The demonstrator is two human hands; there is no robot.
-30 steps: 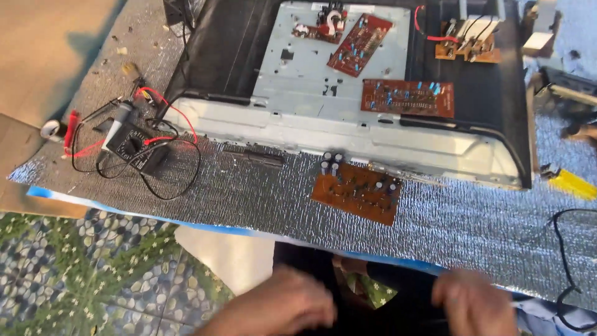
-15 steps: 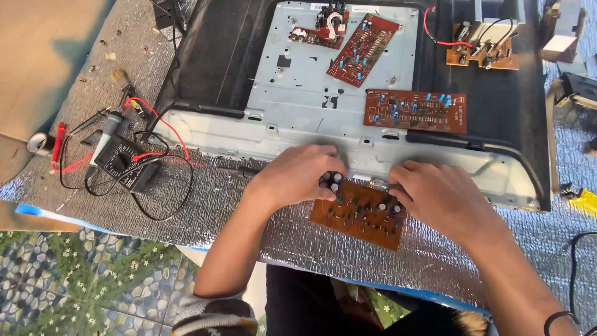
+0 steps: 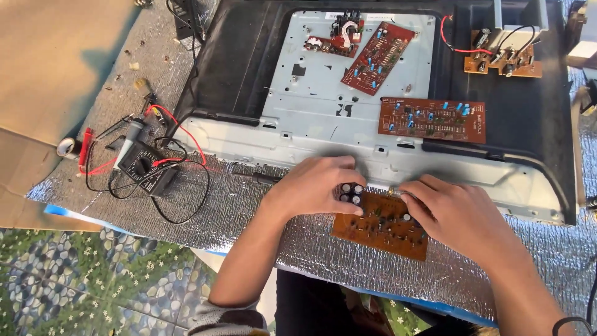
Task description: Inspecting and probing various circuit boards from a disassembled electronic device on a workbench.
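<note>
While both hands rest on the brown circuit board [image 3: 382, 225], the left hand [image 3: 316, 185] curls over its upper left corner, thumb and fingers closed around the cluster of black capacitors [image 3: 351, 194]. Just right of that hold, the right hand [image 3: 453, 210] pinches the board's top edge with bent fingertips. Under both grips lies the silver foil mat [image 3: 249, 211]. Beyond them sits the opened metal chassis [image 3: 311, 106]; well off to the left hand's side lies a black multimeter [image 3: 144, 163].
</note>
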